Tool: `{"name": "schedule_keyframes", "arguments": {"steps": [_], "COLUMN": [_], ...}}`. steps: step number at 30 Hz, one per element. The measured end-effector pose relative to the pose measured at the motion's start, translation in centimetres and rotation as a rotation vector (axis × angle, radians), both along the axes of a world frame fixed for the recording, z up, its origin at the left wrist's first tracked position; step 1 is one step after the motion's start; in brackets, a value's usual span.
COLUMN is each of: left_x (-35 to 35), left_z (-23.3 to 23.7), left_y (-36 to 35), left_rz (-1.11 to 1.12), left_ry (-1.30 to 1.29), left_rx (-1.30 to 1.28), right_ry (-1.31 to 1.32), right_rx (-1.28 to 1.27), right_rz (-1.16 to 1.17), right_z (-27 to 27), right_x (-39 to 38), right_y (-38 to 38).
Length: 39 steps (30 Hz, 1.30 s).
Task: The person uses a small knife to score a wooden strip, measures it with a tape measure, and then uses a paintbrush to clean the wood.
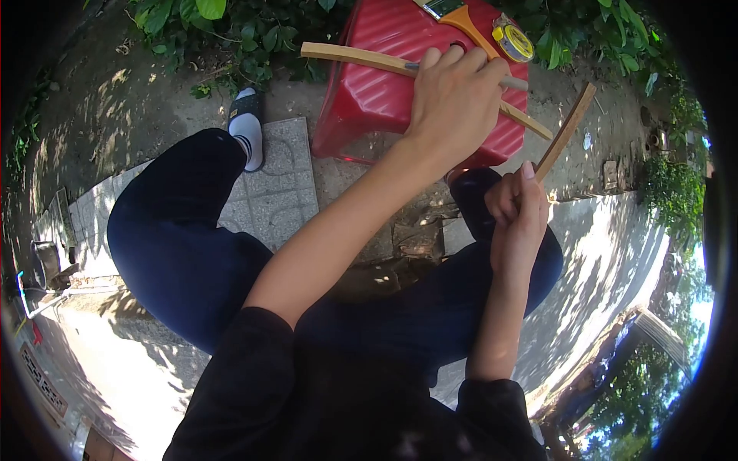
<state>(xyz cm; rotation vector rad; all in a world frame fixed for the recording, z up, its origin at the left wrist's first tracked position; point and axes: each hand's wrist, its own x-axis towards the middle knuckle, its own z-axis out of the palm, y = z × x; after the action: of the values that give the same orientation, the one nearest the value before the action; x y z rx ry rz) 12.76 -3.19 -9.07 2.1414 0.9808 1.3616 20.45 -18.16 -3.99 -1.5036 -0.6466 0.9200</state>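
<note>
My left hand [457, 100] reaches over the red ridged plastic stool [377, 100], its fingers curled round a slim grey tool [515, 82]. The tool's dark, narrow end shows left of the fingers. Under this hand a long wooden strip [346, 55] lies across the stool, passing out of sight beneath the palm and reappearing on the right. My right hand [519, 207], just right of the stool's near edge, is closed round the lower end of a second, shorter wooden strip [569, 131], which points up and to the right.
An orange-handled tool [469, 29] and a yellow tape measure [513, 41] lie at the stool's far right. Green leafy plants [269, 34] border its far side. My bent legs flank the near side, with a slippered foot [246, 131] on grey paving [280, 184].
</note>
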Motion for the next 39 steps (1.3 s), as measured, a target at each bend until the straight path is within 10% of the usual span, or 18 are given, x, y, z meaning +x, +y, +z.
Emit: {"name": "schedule_keyframes", "arguments": {"steps": [11,15,19,23,27,30,34,39], "left_x": [-0.3,-0.4,-0.3,-0.3,-0.8,-0.8,-1.1,-1.3], "left_z": [0.1,0.6,0.2,0.8,0.5,0.7,0.6,0.4], "left_y": [-0.2,0.1,0.1,0.1,0.0,0.2,0.2,0.0], "left_rz": [-0.009,0.005,0.007,-0.017,-0.020,-0.034,-0.042,-0.048], "left_ry": [-0.004,-0.040,-0.085,-0.086,-0.094,-0.108,-0.132,-0.085], "left_rx": [0.003,0.005,0.015,0.005,-0.003,0.003,-0.012,0.014], "right_ry": [-0.007,-0.004,0.097,-0.079,0.105,-0.145,-0.005,-0.136], "right_rx": [0.198,-0.263,0.052,-0.328,0.237,-0.227,0.155,0.042], "right_rz": [-0.160,0.268,-0.014,0.237,-0.107,0.159,-0.074,0.002], "right_z": [1.2,2.0,4.0,4.8,5.2,4.8,6.3,4.9], "right_x": [-0.7,-2.0,-2.7,-3.4,-2.2,-2.7,-3.4,-2.8], "right_y": [0.6,-1.3,-1.3,-0.9,-1.0,-1.0,-0.1,-0.5]}}
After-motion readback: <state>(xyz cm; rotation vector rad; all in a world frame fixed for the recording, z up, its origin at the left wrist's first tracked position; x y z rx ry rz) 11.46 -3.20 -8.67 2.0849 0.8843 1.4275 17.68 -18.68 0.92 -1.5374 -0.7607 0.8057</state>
